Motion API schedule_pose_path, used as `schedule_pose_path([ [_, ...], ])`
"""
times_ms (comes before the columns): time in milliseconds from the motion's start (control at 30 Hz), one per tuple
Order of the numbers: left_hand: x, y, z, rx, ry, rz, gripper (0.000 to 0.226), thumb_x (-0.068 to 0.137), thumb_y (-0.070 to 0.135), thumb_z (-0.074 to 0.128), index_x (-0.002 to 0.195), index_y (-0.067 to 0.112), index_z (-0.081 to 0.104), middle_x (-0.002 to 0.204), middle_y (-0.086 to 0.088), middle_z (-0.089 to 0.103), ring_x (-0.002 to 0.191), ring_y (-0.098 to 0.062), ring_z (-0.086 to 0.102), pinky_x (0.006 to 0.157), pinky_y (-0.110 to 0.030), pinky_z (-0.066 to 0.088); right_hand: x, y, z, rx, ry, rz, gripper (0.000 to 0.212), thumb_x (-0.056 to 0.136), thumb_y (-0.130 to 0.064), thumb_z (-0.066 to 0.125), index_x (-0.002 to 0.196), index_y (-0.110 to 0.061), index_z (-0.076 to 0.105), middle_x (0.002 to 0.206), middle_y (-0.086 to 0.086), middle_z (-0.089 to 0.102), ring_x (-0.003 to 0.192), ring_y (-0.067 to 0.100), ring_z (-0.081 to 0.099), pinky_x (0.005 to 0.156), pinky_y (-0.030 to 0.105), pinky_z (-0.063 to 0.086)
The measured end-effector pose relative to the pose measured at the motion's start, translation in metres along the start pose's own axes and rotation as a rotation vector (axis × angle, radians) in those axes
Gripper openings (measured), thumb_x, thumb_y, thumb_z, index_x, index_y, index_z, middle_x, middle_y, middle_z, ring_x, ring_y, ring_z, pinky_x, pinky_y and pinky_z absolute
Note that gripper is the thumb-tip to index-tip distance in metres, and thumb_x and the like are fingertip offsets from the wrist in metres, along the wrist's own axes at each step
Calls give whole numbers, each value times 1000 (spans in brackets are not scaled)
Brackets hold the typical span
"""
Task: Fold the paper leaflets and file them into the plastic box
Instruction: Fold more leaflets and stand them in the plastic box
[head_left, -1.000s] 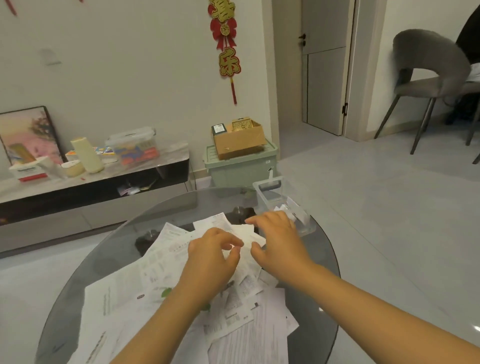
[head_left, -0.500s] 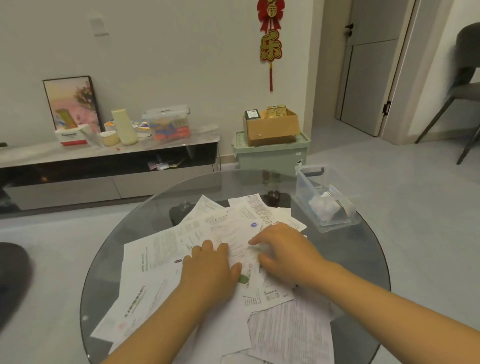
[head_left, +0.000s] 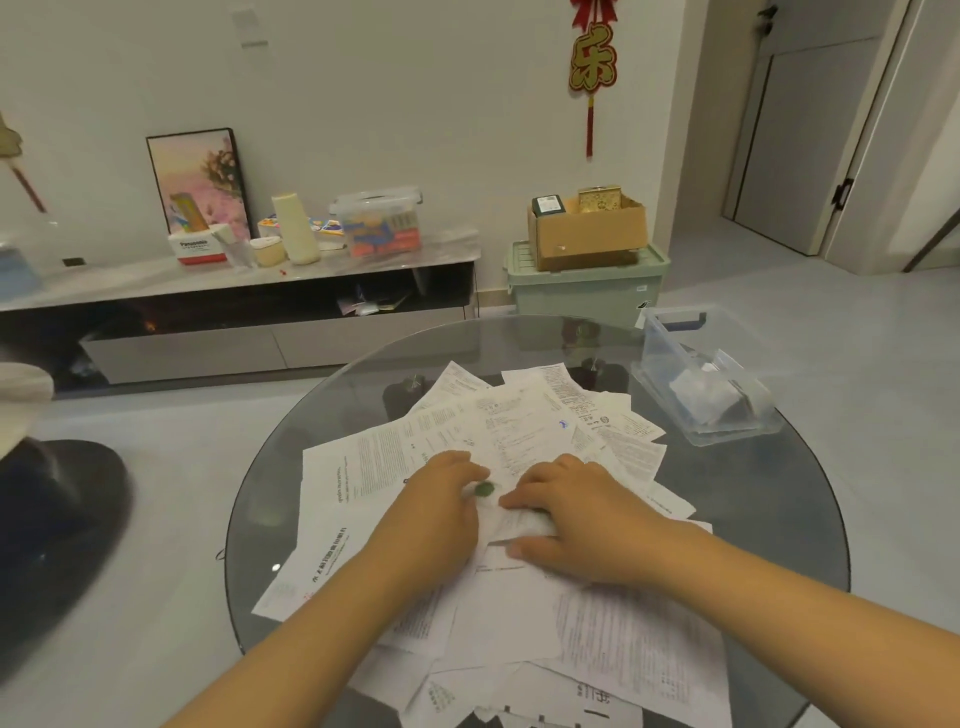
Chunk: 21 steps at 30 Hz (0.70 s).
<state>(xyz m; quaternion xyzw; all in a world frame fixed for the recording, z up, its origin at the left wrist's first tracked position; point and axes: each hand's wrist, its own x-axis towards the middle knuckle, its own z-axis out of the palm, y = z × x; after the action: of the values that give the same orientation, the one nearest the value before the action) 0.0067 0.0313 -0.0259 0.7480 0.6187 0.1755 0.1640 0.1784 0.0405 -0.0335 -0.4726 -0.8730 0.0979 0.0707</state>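
Note:
A heap of white printed leaflets (head_left: 519, 431) covers the middle and near side of a round glass table (head_left: 291, 467). My left hand (head_left: 436, 504) lies on the heap with its fingers curled onto one leaflet with a green mark (head_left: 484, 489). My right hand (head_left: 576, 514) is beside it, thumb and fingers pinching the same leaflet's raised edge (head_left: 511, 525). The clear plastic box (head_left: 670, 343) stands at the table's far right edge, apart from both hands, with folded paper (head_left: 698, 395) inside.
Behind the table stand a green storage bin (head_left: 587, 291) with a cardboard box (head_left: 587, 234) on it, and a low TV cabinet (head_left: 234, 312) loaded with small items. A dark chair seat (head_left: 52, 525) is at the left. A door (head_left: 810, 130) is at the far right.
Both hands have drawn back from beside the plastic box to the middle of the heap and closed on a leaflet. The camera view has tilted down and swung to the left.

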Motion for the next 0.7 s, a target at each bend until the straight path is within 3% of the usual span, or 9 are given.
schedule_pose_path([
  [100,-4,-1,-2,48,-4,15,27,92,21,49,114,25,64,125,9,50,120,-11,43,104,-25,33,-5,3,-7,-127,39,41,42,92,-53,43,126,-30,55,118,-6,54,110,17,44,87,32,41],
  [200,-10,0,-3,14,-135,36,26,89,33,55,114,30,62,119,13,49,107,-5,49,95,-25,42,-11,6,-13,-116,-23,68,32,89,-30,51,120,-24,60,114,-2,54,109,19,45,85,34,45],
  [300,-12,-2,-2,-13,-217,101,33,88,34,55,121,34,57,126,18,47,115,-2,44,103,-27,36,-17,12,-22,33,-25,79,29,88,-22,53,113,-27,66,107,-4,61,100,16,54,82,32,49],
  [400,-12,0,-1,-27,-257,166,36,87,37,58,123,36,54,129,22,44,121,-1,39,108,-28,31,-25,17,-30,90,-2,88,19,88,-24,55,87,-16,71,89,1,65,85,19,58,74,35,49],
  [567,-17,20,2,-238,-300,160,29,83,46,65,110,39,58,111,20,59,101,2,55,90,-19,44,-35,20,-39,331,35,172,19,84,-33,66,79,-14,67,79,-3,67,74,10,57,63,21,43],
  [633,-15,25,7,-309,-234,119,12,86,43,62,97,36,63,96,17,66,88,3,60,80,-17,47,-36,21,-38,435,45,235,17,83,-31,67,81,-15,64,79,0,67,70,10,57,62,22,42],
  [700,-12,26,12,-326,-152,66,9,88,34,62,97,36,61,90,20,65,82,7,58,73,-12,43,-35,23,-34,504,51,307,10,83,-27,68,84,-20,60,75,-4,63,63,9,57,59,24,46],
])
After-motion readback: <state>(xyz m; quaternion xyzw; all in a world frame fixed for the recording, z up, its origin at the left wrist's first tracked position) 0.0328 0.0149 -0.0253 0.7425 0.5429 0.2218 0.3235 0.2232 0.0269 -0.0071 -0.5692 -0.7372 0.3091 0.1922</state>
